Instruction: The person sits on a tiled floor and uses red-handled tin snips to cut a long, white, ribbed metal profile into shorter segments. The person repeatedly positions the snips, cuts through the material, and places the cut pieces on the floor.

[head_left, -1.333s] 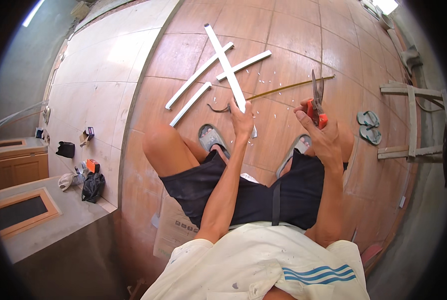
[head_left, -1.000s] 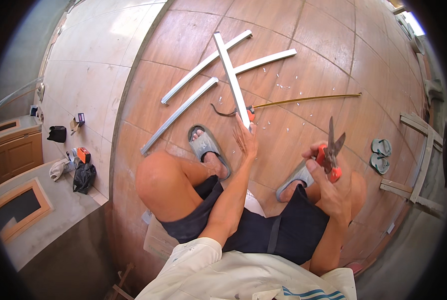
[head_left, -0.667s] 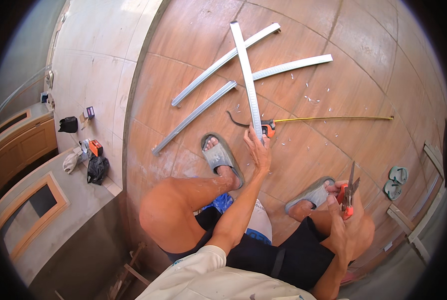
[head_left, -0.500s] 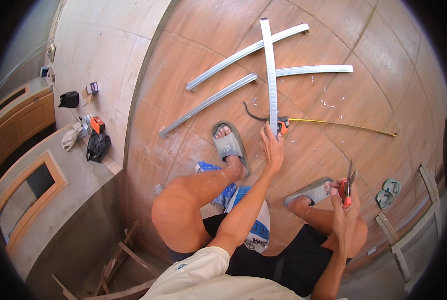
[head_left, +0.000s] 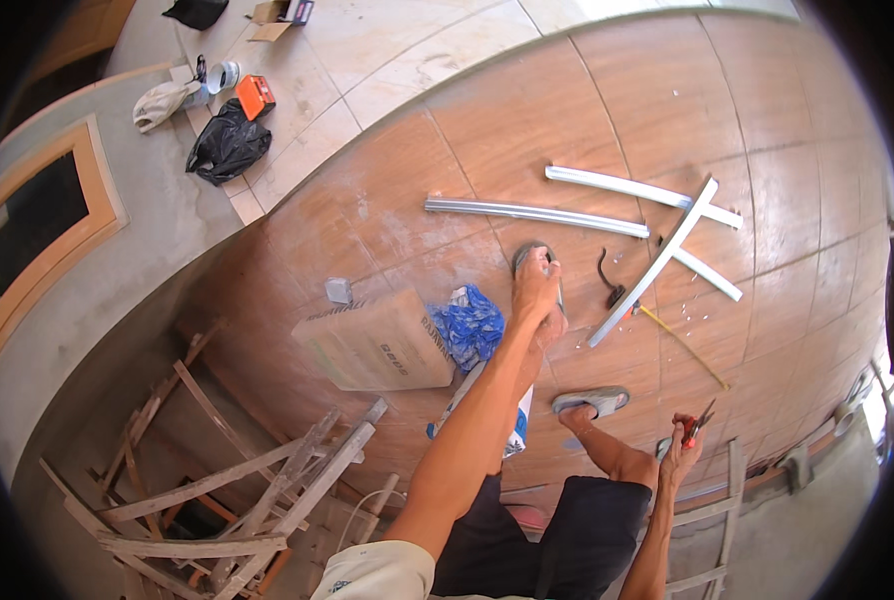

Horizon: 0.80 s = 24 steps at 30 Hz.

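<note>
My right hand (head_left: 675, 462) is closed round the red handles of metal snips (head_left: 695, 426), at the lower right, with the blades pointing up and apart. My left hand (head_left: 533, 292) reaches forward over my sandalled left foot, fingers loosely bent and nothing visible in them. Ahead and to the right, a silvery metal channel (head_left: 655, 264) lies across another channel (head_left: 617, 186) and beside a shorter-looking one (head_left: 709, 275). A separate channel (head_left: 537, 212) lies further left. By the crossing channel's near end sits a tape measure (head_left: 619, 298), its yellow blade (head_left: 683, 342) drawn out along the floor.
Left of my legs are a large cardboard-coloured package (head_left: 387, 345), crumpled blue plastic (head_left: 470, 325) and a small grey block (head_left: 339, 290). Wooden trestles (head_left: 207, 485) stand lower left. A black bag (head_left: 229, 142) and orange box (head_left: 256, 96) lie upper left. White scraps dot the tiles.
My left hand has let go of the metal channel and moved back to my left foot. The view has turned leftward, bringing the package and trestles into sight. The snips stay in my right hand.
</note>
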Each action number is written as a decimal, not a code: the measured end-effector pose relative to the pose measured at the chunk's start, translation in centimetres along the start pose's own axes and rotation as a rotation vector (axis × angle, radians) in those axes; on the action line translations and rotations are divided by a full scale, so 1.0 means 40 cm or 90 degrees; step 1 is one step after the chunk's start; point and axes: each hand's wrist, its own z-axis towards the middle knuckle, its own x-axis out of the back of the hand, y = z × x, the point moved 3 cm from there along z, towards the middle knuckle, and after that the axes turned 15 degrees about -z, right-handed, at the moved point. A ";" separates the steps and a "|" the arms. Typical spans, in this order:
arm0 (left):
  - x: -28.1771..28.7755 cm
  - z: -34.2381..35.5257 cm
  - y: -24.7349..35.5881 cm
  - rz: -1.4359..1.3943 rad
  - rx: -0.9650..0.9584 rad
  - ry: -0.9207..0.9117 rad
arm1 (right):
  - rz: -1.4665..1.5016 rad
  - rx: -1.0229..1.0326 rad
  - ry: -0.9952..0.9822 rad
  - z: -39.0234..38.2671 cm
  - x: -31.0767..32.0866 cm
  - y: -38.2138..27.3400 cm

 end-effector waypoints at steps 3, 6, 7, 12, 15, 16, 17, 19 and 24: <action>0.200 0.020 0.106 -0.184 0.081 0.040 | 0.039 -0.028 0.004 0.062 0.129 -0.070; 0.387 -0.026 0.076 -0.212 0.089 0.098 | -0.021 -0.007 -0.013 0.121 0.232 -0.198; 0.446 -0.057 0.059 -0.217 0.129 0.122 | -0.080 -0.004 -0.045 0.140 0.254 -0.218; 0.642 -0.295 0.003 -0.307 0.291 0.227 | -0.272 -0.005 -0.177 0.298 0.262 -0.376; 0.719 -0.412 0.027 -0.270 0.417 0.268 | -0.246 -0.004 -0.207 0.391 0.214 -0.545; 0.741 -0.461 0.049 -0.214 0.379 0.266 | -0.241 -0.004 -0.217 0.422 0.216 -0.625; 0.741 -0.501 0.095 -0.252 0.393 0.305 | -0.237 -0.006 -0.227 0.464 0.216 -0.702; 0.747 -0.559 0.203 -0.287 0.491 0.313 | -0.226 0.004 -0.239 0.559 0.204 -0.851; 0.779 -0.392 0.577 -0.332 0.703 0.308 | -0.158 0.007 -0.268 0.835 0.179 -1.170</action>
